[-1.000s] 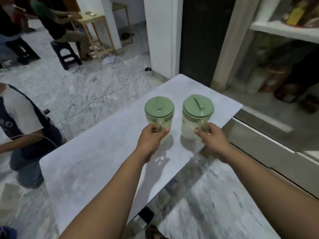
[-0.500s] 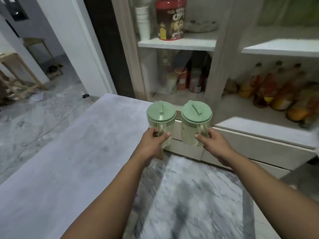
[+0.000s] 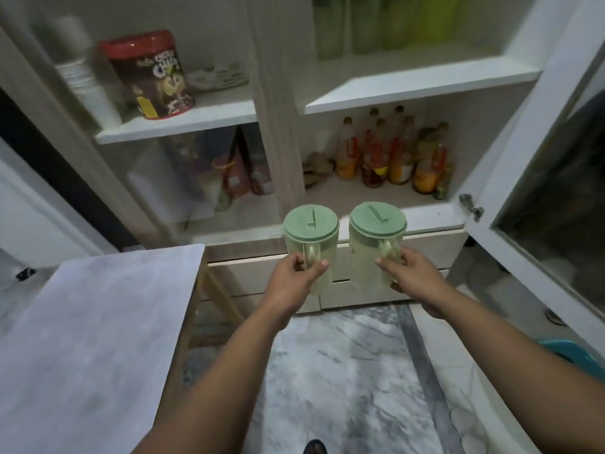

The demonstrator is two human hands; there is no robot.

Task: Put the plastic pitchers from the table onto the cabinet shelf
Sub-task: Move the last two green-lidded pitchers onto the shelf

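The person is carrying both pitchers toward the cabinet shelf (image 3: 376,198), left hand (image 3: 296,273) gripping the left pitcher (image 3: 311,237)'s handle, right hand (image 3: 411,273) gripping the right pitcher (image 3: 376,234)'s; next, probably, setting them before the bottles (image 3: 393,155).

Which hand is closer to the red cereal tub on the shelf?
Left. The left hand holds its pitcher below and right of the red cereal tub; the right hand holds its pitcher farther right.

Two bare forearms are seen; no sleeves, watch or rings are worn. The left hand (image 3: 296,276) and right hand (image 3: 413,279) are ungloved, with short nails.
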